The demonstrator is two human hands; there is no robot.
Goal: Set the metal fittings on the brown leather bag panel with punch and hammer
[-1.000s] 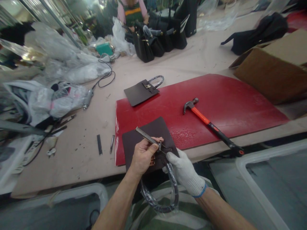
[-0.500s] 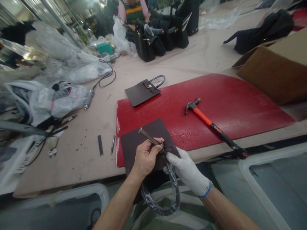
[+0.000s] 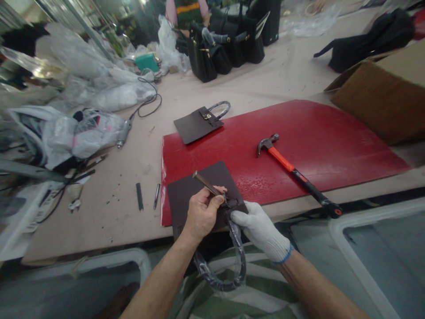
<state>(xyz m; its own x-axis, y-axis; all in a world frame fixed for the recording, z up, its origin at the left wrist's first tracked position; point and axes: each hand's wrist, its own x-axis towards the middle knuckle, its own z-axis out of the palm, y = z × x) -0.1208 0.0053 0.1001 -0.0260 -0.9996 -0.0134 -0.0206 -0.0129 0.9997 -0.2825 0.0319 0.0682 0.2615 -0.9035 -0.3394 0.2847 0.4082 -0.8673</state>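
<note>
My bare left hand (image 3: 203, 212) is closed around a metal punch (image 3: 206, 182), held tilted with its lower end at the edge of a dark brown bag panel (image 3: 189, 186). My right hand (image 3: 260, 228), in a white knit glove, grips that panel's edge near the base of its handle (image 3: 239, 266). The handle is wrapped in clear plastic and loops down over the table's front edge. Part of the panel rests on a red board (image 3: 312, 141). What lies exactly under the punch tip is hidden by my fingers.
A claw hammer (image 3: 287, 166) lies on the red board. Behind it is a second brown panel with handle (image 3: 197, 126). Two small metal tools (image 3: 156, 196) lie left. Black handbags (image 3: 202, 57) and a person (image 3: 191, 13) are at the back; a cardboard box (image 3: 381, 97) stands right.
The whole view has shifted slightly. Both hands keep their hold on the punch and the bag panel, with hardly any movement between them.
</note>
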